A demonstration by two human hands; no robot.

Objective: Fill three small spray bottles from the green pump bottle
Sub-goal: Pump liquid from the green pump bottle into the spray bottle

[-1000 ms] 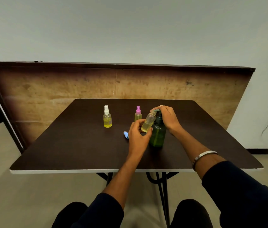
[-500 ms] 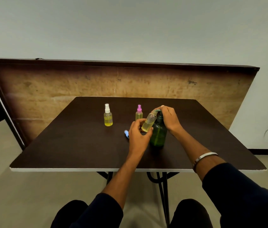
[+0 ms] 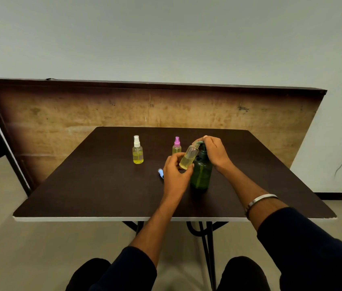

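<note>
On dark brown table (image 3: 94, 185), going left to right: at about 10 o'clock from table's middle, white-capped spray bottle (image 3: 138, 150), upright, roughly half full of yellow liquid, well apart from both hands. Further right, toward 12 o'clock, pink-capped spray bottle (image 3: 176, 145), upright, yellowish liquid inside, lower part hidden behind held bottle and fingers. Just at 9 o'clock of left hand, small blue spray cap (image 3: 161, 173), lying on its side on tabletop.

Near table's centre, left hand (image 3: 175, 175) raised off surface, fingers and thumb curled round base of uncapped small bottle (image 3: 189, 157); bottle tilted, open neck leaning up toward 1 o'clock, right at pump spout, pale yellow liquid filling lower part. Immediately to 3 o'clock, green pump bottle (image 3: 201, 173), standing upright on table, touching or nearly touching held bottle; cannot tell which. Right hand (image 3: 215, 152) over pump head, fingers curled down round it, teal spout tip peeking out at 9 o'clock of knuckles. Metal bangle (image 3: 260, 201) on right forearm, dark sleeves at both elbows.

Behind table at 12 o'clock, worn wooden board (image 3: 81, 114) leaning against pale wall.
</note>
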